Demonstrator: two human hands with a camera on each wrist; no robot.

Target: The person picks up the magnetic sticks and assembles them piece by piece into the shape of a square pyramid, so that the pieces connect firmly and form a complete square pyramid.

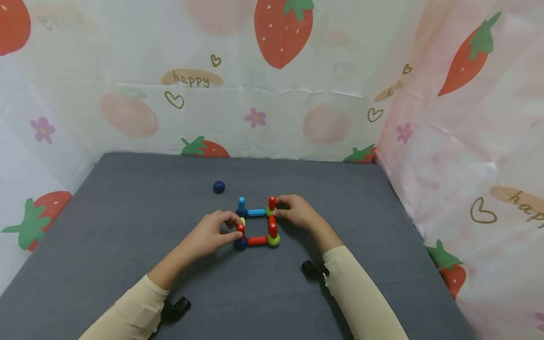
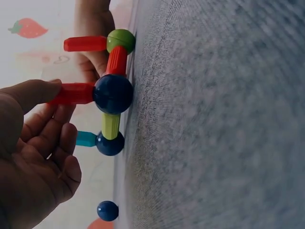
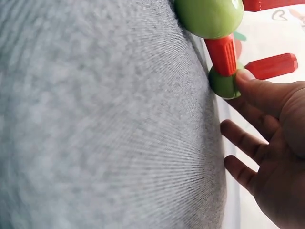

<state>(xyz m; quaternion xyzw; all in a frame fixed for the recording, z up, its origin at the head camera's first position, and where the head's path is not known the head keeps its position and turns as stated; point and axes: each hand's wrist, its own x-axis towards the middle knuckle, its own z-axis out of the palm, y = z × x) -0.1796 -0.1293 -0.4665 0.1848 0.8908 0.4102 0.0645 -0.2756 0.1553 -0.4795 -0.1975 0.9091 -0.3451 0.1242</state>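
A square frame of magnetic rods and balls stands on the grey cloth in the head view. My left hand (image 1: pixel 216 230) pinches the upright red rod (image 2: pixel 78 93) on the near-left dark blue ball (image 2: pixel 113 94). My right hand (image 1: pixel 300 212) holds the far-right green ball (image 3: pixel 223 85) between thumb and index finger, its other fingers spread. An upright red rod (image 1: pixel 272 202) rises from that ball. Another red rod (image 1: pixel 273 230) stands on the near-right green ball (image 1: pixel 274 240). An upright light blue rod (image 1: pixel 242 204) tops the far-left ball; a yellow-green rod (image 2: pixel 111 126) forms the left side.
A loose dark blue ball (image 1: pixel 218 187) lies beyond the frame to the left. Grey cloth (image 1: pixel 127 226) covers the table. Strawberry-printed sheets (image 1: pixel 272 123) hang behind and at the sides. Black straps or mounts (image 1: pixel 175 309) show beneath both sleeves.
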